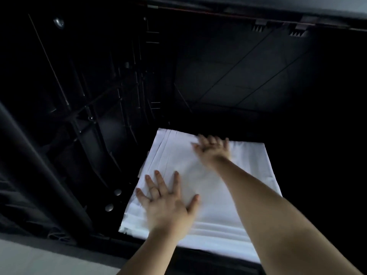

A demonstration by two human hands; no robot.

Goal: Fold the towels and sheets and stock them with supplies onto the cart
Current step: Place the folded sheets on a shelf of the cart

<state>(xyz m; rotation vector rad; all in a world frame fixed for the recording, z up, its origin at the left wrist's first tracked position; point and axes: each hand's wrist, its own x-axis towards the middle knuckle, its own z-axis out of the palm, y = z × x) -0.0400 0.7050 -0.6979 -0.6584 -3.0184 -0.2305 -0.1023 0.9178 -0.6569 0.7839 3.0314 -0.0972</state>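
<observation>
A folded white sheet (238, 181) lies flat on a dark shelf inside the black cart (95, 147). Its layered edges show at the near side and along the left. My left hand (166, 201) rests palm down on the near left part of the sheet, fingers spread. My right hand (213, 148) lies flat on the far edge of the sheet, fingers spread and slightly blurred. Neither hand grips the cloth.
The cart's black side wall with ribs and metal bolts (117, 192) stands left of the sheet. A dark upper shelf edge (258, 14) runs overhead. A grey floor strip (29, 257) shows at the bottom left. The shelf right of the sheet is too dark to read.
</observation>
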